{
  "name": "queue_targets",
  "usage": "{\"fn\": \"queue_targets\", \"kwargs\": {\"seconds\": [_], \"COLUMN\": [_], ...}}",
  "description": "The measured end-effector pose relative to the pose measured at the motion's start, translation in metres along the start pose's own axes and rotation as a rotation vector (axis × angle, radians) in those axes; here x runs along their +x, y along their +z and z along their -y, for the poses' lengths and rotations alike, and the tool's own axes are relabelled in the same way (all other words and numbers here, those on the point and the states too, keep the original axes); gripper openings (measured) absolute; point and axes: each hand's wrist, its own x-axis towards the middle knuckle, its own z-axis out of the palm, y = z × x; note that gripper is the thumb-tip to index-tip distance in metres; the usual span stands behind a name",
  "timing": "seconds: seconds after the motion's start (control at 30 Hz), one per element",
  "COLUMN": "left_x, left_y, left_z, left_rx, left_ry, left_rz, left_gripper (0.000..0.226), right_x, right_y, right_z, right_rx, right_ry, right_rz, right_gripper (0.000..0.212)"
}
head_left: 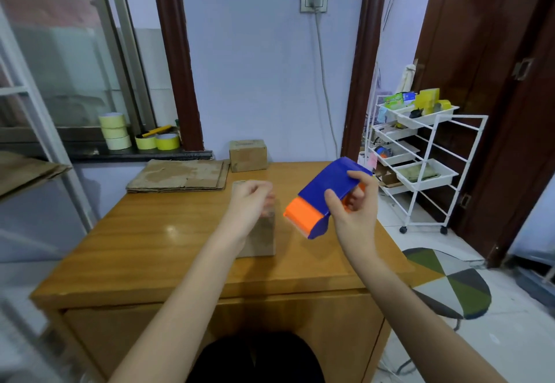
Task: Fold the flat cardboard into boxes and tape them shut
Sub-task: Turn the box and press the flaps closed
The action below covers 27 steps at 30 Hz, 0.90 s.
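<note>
A small upright cardboard box point(260, 240) stands in the middle of the wooden table point(168, 250). My left hand point(250, 204) sits over its top with fingers curled round the upper edge; the fingertips are blurred. My right hand point(354, 205) grips a blue and orange tape dispenser point(322, 195), held in the air just right of the box with its orange end pointing toward my left hand. A stack of flat cardboard point(180, 174) lies at the table's back left. A closed cardboard box point(248, 154) stands behind it against the wall.
Rolls of yellow tape point(115, 130) sit on the window sill at the left. A white wire trolley point(420, 154) with trays stands to the right of the table, and a patterned stool point(450, 283) is near the table's right front corner.
</note>
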Motion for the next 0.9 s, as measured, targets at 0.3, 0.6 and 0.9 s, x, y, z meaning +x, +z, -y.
{"fn": "queue_targets", "kwargs": {"seconds": [0.3,0.6,0.9], "left_x": [-0.024,-0.025,-0.027], "left_y": [0.010,0.007,0.021], "left_z": [0.033,0.033,0.040], "left_rx": [-0.474,-0.479,-0.443], "left_ry": [-0.274,-0.190,-0.091], "left_rz": [0.046,-0.051,-0.111], "left_gripper": [0.023,0.018,0.028], "right_x": [-0.009,-0.016,-0.017], "right_y": [0.035,0.043,0.045], "right_z": [0.004,0.005,0.003], "right_rx": [0.070,0.072,0.064], "right_ry": [-0.022,0.017,0.018], "right_rz": [-0.188,-0.192,-0.232], "right_gripper": [0.042,0.051,0.047]}}
